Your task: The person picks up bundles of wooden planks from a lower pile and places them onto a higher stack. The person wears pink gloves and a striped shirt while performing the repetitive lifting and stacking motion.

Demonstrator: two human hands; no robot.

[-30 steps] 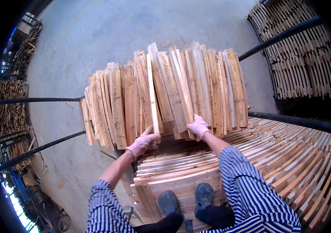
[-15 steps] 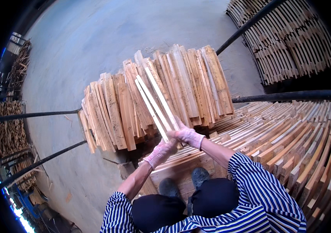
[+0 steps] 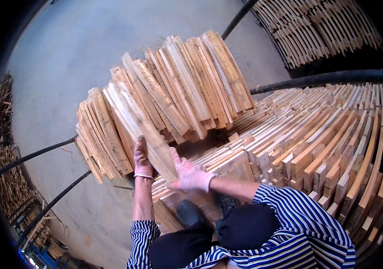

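"As we look down, what have we got hold of?"

"Some wood point(image 3: 140, 121), pale and blurred along its length. Whether it is one board or several pressed together, we cannot tell."

"How do we hold it?"

"Our left hand point(image 3: 142, 159) is clamped on its left side, fingers partly hidden behind it. Our right hand point(image 3: 192, 175) is closed around its near end, wearing a pinkish glove. The two are close to each other, with the wood between them."

"Where is it, exactly?"

"Slantwise over the left part of the pile point(image 3: 180, 89). Its far end is near the pile's far edge, and its near end juts past the near edge toward us. We cannot tell whether it touches the boards beneath."

"And the pile itself?"

"Its boards lie side by side, uneven at the ends. Dark bars point(image 3: 43, 154) reach out from it: two at the left edge, one at the far right corner, one near the near right corner."

"What else do we see?"

"A stack point(image 3: 326, 157) fans out past the pile's near right corner. Our shoes point(image 3: 189, 213) show below our hands, beside our dark trousers point(image 3: 247, 226). Beyond the pile's far edge spreads grey floor point(image 3: 79, 49)."
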